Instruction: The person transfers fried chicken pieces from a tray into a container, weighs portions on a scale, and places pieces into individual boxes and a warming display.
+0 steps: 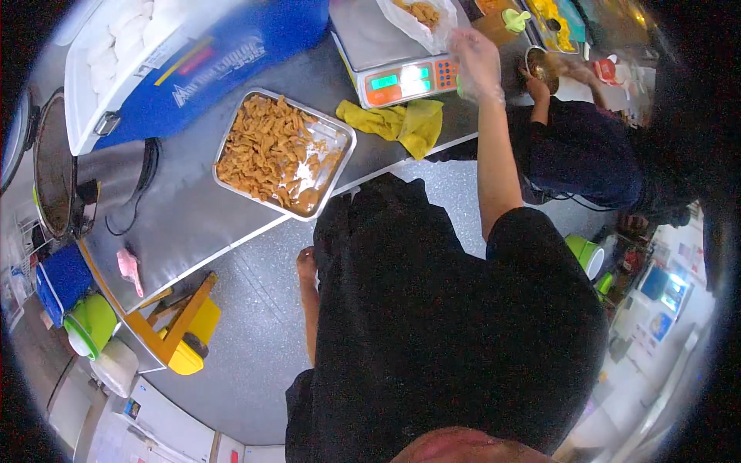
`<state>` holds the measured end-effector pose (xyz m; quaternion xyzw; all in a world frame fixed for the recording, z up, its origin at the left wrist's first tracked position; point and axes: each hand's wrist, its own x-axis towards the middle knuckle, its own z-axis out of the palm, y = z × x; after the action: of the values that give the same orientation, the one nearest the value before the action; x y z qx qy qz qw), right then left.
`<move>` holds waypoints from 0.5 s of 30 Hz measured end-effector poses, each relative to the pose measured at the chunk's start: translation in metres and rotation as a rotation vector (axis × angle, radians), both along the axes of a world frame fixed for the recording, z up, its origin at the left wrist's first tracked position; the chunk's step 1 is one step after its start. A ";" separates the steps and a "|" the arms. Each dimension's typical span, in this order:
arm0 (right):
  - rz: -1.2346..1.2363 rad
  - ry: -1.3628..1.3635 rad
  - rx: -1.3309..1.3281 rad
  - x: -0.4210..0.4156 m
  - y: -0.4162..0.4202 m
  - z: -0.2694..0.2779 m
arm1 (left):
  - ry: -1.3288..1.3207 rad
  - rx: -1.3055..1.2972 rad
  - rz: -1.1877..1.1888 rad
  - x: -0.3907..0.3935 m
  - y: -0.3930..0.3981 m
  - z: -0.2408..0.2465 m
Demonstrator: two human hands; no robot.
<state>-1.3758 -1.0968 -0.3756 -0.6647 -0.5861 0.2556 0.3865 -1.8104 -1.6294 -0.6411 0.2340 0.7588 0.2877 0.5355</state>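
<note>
My right hand (477, 63), in a clear plastic glove and blurred, is raised at the right of a digital scale (408, 81). It is beside a white plastic bag (428, 29) with brown food pieces (421, 13) in it, on the scale's steel plate. Whether the fingers grip the bag's edge is not clear. My left hand (307, 263) hangs low at my side, partly behind my black clothing, near a steel tray (346, 151) at the counter's edge. Brown sliced pieces, probably meat (260, 150), fill most of this tray.
A yellow cloth (399, 121) lies before the scale. Behind the tray stands a blue cooler box (231, 63) holding white bags (118, 49). A pink scoop (129, 272) lies on the steel counter (191, 231). At right, a co-worker (584, 150) handles a round bowl (542, 69).
</note>
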 end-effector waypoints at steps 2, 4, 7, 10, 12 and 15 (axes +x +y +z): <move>0.000 -0.029 0.019 -0.007 -0.021 -0.009 | 0.000 0.015 0.007 0.002 0.002 0.013; -0.027 -0.057 -0.075 -0.019 -0.046 -0.013 | 0.006 0.012 0.032 0.003 0.005 0.023; 0.108 -0.059 -0.055 -0.049 -0.079 -0.017 | 0.095 0.047 -0.066 -0.001 0.011 0.027; 0.221 0.031 -0.164 -0.097 -0.115 -0.033 | 0.000 0.044 -0.002 -0.005 0.017 0.019; 0.422 -0.045 -0.151 -0.129 -0.138 -0.045 | 0.194 0.069 -0.170 -0.009 0.019 0.015; 0.811 -0.230 0.034 -0.181 -0.158 -0.067 | -0.052 -0.044 0.087 -0.014 0.023 0.014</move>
<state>-1.5568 -1.2544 -0.4429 -0.3979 -0.8436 0.3018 0.1975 -1.8246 -1.6064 -0.6268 0.1813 0.7604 0.2998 0.5469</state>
